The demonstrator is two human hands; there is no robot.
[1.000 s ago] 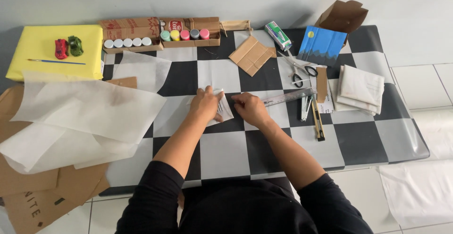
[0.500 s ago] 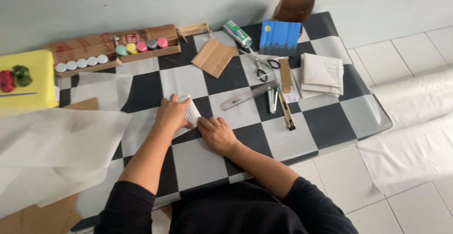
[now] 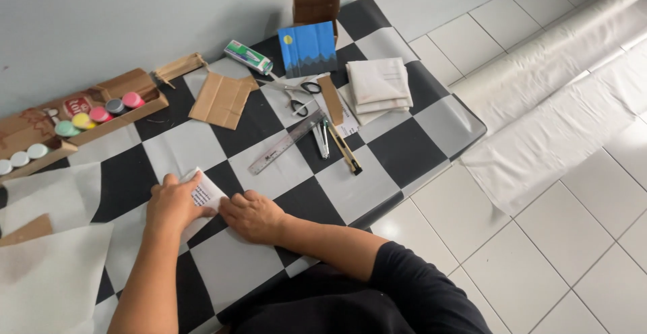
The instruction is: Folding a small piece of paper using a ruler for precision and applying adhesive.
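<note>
My left hand (image 3: pixel 172 204) and my right hand (image 3: pixel 253 215) both press down on a small white folded paper with print (image 3: pixel 205 192), flat on the black-and-white checkered mat (image 3: pixel 397 146). The left hand covers the paper's left part with its fingers bent over it. My right hand's fingertips touch the paper's lower right edge. Only a corner of the paper shows between the hands.
A metal ruler (image 3: pixel 286 142), a utility knife (image 3: pixel 345 150) and scissors (image 3: pixel 295 96) lie to the right. Further back are a cardboard piece (image 3: pixel 220 98), a glue tube (image 3: pixel 248 57), a blue painted card (image 3: pixel 308 49), folded white cloth (image 3: pixel 378 83) and a tray of paint pots (image 3: pixel 96 112). Thin white paper (image 3: pixel 47 280) lies at the left.
The view has swung to the right, so the mat's right edge and the tiled floor now show. Both hands stay on the small paper, pressing it in the same spot.
</note>
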